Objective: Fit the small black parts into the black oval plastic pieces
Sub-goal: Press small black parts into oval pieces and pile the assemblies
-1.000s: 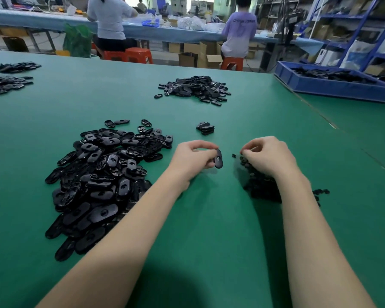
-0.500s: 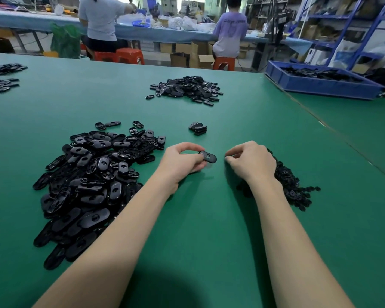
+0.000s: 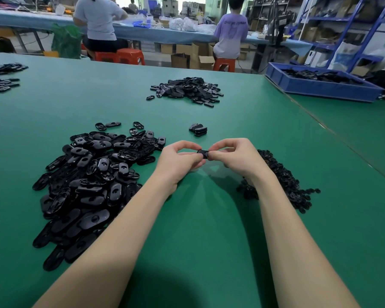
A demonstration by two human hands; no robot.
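Black oval piece [image 3: 203,153], glossy, mostly hidden by hands

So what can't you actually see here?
Head view only:
- Oval piece: mostly covered by the left hand and right hand; whether a small part is seated can't be told.
- Small-parts pile: partly behind the right forearm.
- Blue bin: contents too distant.

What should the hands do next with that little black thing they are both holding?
Probably press the small part home into the oval piece. The left hand and the right hand both pinch it above the green table, fingertips meeting on it, so the fitting looks begun, though the small part itself is hidden.
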